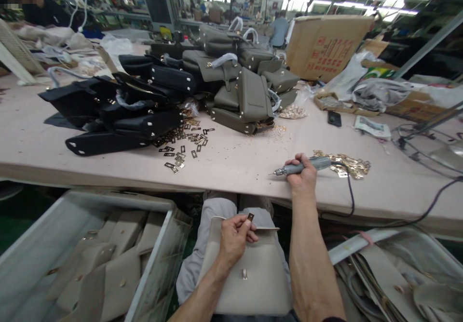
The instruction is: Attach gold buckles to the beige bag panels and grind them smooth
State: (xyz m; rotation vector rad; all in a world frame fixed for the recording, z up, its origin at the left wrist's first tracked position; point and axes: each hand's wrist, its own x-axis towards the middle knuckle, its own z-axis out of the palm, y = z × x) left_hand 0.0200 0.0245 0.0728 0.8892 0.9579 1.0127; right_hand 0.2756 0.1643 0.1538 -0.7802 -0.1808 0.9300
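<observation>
My left hand (235, 237) pinches a small dark metal plate (251, 217) between thumb and fingers. It hovers over a beige bag panel (256, 288) that lies across my lap, with a flap at its top and a small metal loop (245, 274) in its middle. My right hand (302, 173) is wrapped round a grey electric screwdriver (294, 167), its bit pointing left just over the table. The tool's dark cord (350, 187) trails off to the right. Gold metal plates (347, 166) lie in a pile beside the right hand.
Black handbags (108, 139) and olive-grey handbags (249, 100) are heaped on the table (231, 160), with scattered metal plates (181, 155) before them. Bins of beige bag pieces stand at left (152, 259) and right (347, 250). A cardboard box (325, 47) and a phone (334, 118) sit behind.
</observation>
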